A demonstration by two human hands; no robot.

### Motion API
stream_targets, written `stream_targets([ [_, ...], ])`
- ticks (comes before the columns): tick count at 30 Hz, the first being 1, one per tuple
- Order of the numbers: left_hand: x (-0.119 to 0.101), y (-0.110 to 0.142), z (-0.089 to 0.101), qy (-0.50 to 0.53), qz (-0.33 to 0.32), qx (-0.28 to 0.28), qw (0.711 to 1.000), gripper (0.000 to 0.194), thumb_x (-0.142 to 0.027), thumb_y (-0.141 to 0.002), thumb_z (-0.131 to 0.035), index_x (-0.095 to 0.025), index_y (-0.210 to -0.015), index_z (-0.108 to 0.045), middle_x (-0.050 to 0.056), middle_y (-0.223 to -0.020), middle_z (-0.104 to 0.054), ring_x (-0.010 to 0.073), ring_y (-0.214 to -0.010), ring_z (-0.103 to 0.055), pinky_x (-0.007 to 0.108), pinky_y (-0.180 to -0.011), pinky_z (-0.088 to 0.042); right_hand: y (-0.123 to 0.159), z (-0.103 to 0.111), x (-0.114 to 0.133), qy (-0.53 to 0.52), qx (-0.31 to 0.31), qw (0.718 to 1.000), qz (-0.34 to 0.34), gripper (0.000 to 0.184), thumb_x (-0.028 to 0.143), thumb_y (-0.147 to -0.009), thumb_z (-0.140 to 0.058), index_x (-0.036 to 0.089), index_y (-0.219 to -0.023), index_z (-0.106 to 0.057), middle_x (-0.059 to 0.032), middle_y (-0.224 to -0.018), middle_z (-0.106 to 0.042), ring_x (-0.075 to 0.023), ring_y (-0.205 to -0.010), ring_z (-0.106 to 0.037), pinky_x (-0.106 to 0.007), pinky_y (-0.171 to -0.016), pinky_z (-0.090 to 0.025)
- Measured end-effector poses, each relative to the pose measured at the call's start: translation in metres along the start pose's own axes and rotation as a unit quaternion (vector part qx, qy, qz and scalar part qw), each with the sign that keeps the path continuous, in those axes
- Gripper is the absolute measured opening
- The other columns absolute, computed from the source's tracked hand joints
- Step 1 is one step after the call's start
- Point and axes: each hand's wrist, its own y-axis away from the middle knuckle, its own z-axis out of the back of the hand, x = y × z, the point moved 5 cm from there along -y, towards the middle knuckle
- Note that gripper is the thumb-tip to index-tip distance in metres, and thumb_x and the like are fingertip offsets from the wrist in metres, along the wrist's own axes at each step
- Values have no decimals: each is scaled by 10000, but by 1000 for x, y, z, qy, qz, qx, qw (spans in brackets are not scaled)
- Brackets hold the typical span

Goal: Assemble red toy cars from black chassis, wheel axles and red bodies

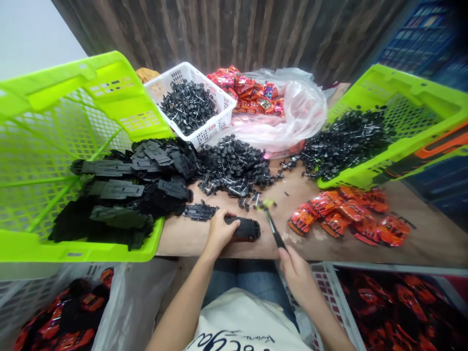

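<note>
On the tabletop, my left hand (222,229) closes around a black toy car chassis (249,229) and presses it near the front edge. Another black chassis (200,211) lies flat just left of it. My right hand (294,265) grips the black handle of a small hammer (277,235), tilted up and away from me. Its yellow-green head looks blurred, close to a heap of black wheels on metal axles (234,165). Orange-red toy car bodies (336,212) lie to the right of the hammer.
A green crate (146,246) tipped on its side at left spills black chassis. Another green crate (393,80) at right spills wheel axles. Behind are a white basket (223,117) of wheels and a plastic bag (305,107) with car bodies. Crates of cars flank my lap.
</note>
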Motion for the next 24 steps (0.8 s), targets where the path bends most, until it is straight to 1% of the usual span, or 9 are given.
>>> stream_targets([
  [3, 0, 0, 0, -6, -4, 0, 1000, 126, -168, -639, -651, -173, -763, -628, 28, -799, -638, 204, -816, -587, 340, -798, -433, 32, -6, -19, 50, -2, 999, 2, 447, 533, -927, -264, 209, -835, -558, -69, -626, -627, -213, -586, -629, -277, -526, -455],
  [6, -2, 0, 1, -14, -11, -2, 1000, 124, -167, -643, -652, -171, -765, -632, 37, -816, -644, 212, -829, -592, 345, -798, -439, 47, -11, -27, 82, 6, 997, -1, 452, 538, -932, -232, 224, -830, -540, -83, -603, -636, -240, -577, -644, -290, -511, -441],
  [11, -2, 0, 1, -27, -9, 1, 1000, 121, -159, -652, -644, -178, -771, -626, 29, -816, -634, 209, -829, -593, 349, -808, -452, 47, -6, -28, 127, 6, 992, 12, 490, 547, -934, -162, 240, -759, -501, -76, -536, -620, -235, -477, -615, -292, -445, -382],
  [13, -5, -1, 2, -40, -20, 9, 999, 116, -161, -667, -639, -177, -780, -619, 38, -843, -624, 215, -860, -589, 362, -835, -451, 43, -4, -30, 169, 27, 985, 20, 488, 523, -940, -160, 238, -749, -507, -72, -518, -616, -244, -487, -624, -293, -437, -361],
  [14, -8, -1, 4, -45, -32, 12, 998, 138, -165, -673, -642, -175, -808, -616, 47, -877, -617, 220, -887, -585, 370, -853, -449, 40, -3, -32, 194, 34, 980, 17, 471, 493, -947, -173, 235, -760, -520, -70, -523, -621, -246, -506, -633, -291, -439, -357],
  [16, -18, 0, 10, -38, -64, 9, 997, 265, -173, -675, -662, -175, -931, -598, 68, -990, -594, 229, -960, -571, 376, -883, -450, 33, 3, -35, 252, 3, 968, 7, 427, 421, -956, -200, 214, -849, -558, -77, -559, -641, -244, -516, -635, -289, -444, -360],
  [19, -41, 7, 19, 0, -126, 9, 992, 504, -148, -672, -684, -197, -1140, -504, 76, -1104, -550, 214, -991, -567, 357, -885, -470, 14, 8, -25, 307, -73, 949, 26, 380, 343, -951, -257, 138, -1097, -542, -154, -770, -690, -251, -579, -652, -313, -487, -423],
  [22, -71, 20, 18, 4, -231, 51, 972, 511, -86, -713, -636, -216, -1180, -475, 72, -1121, -561, 207, -1016, -570, 348, -909, -470, -14, 6, 8, 242, -120, 956, 117, 434, 322, -943, -328, 102, -1310, -401, -240, -1196, -573, -301, -999, -627, -409, -752, -509],
  [24, -86, 30, 14, -5, -303, 86, 949, 482, -74, -755, -592, -220, -1199, -471, 83, -1170, -559, 216, -1096, -545, 356, -958, -451, -32, 4, 34, 162, -108, 961, 196, 486, 334, -933, -396, 146, -1375, -326, -206, -1338, -470, -285, -1188, -515, -444, -922, -462],
])
